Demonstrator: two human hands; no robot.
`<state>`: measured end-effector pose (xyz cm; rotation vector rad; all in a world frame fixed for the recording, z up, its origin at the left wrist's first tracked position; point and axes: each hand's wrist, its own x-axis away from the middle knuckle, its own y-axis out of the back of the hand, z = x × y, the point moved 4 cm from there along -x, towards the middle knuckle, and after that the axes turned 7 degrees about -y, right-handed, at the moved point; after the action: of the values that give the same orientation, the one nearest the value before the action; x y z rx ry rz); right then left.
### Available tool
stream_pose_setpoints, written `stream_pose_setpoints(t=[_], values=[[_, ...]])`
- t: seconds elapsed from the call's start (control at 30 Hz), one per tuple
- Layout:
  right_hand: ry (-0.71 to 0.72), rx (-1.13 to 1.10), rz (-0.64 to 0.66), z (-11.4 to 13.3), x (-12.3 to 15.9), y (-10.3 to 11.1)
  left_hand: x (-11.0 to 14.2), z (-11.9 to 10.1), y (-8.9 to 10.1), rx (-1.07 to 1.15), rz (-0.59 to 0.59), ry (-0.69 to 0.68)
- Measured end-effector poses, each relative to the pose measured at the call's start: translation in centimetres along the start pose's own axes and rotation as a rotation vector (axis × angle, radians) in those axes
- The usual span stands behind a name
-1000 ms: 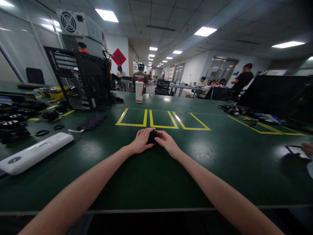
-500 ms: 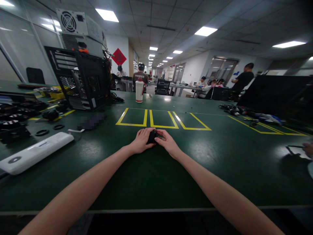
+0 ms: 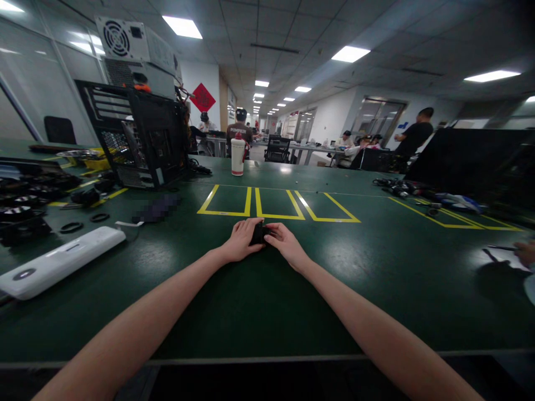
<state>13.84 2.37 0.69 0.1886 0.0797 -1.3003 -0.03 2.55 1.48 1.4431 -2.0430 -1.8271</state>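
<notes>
A small black object [image 3: 257,234] is between my hands, low over the green table [image 3: 267,301]; its exact kind does not show. My left hand [image 3: 243,240] is closed round its left side, fingers over the far side and thumb along the near side. From the right, my right hand [image 3: 285,243] pinches at the object's right edge with thumb and fingertips. Part of the object is hidden by my fingers. Just beyond both hands lie yellow tape outlines [image 3: 280,216] on the table.
At left are a white power strip-like device [image 3: 62,262], black rings [image 3: 72,227], and an open computer case [image 3: 156,133] with power supplies [image 3: 134,42] on top. A white cup [image 3: 238,157] stands at the back. Cables [image 3: 399,188] lie right; a co-worker's hand [image 3: 524,253] holds a pen.
My hands stay round the black object almost unmoved; its position shifts only slightly. At far right the co-worker's hand and pen have moved a little.
</notes>
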Motion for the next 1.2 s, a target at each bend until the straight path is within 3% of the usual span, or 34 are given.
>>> stream_pose_setpoints(t=[0.23,0.5,0.93,1.07,1.2], values=[[-0.068,0.359,-0.097,-1.3,-0.8,1.4,-0.4,2.0,0.0,0.112,0.054,0.215],[-0.013,0.754,-0.053,0.3,0.6,1.2,-0.4,1.9,0.2,0.124,0.057,0.255],[0.014,0.883,-0.12,0.4,0.1,1.5,-0.2,1.4,0.4,0.18,0.066,0.272],[0.008,0.928,-0.092,1.5,2.1,0.7,1.1,0.0,1.0,0.246,0.119,0.209],[0.014,0.951,0.05,4.0,6.7,-1.3,4.3,-3.2,2.8,0.325,0.232,0.191]])
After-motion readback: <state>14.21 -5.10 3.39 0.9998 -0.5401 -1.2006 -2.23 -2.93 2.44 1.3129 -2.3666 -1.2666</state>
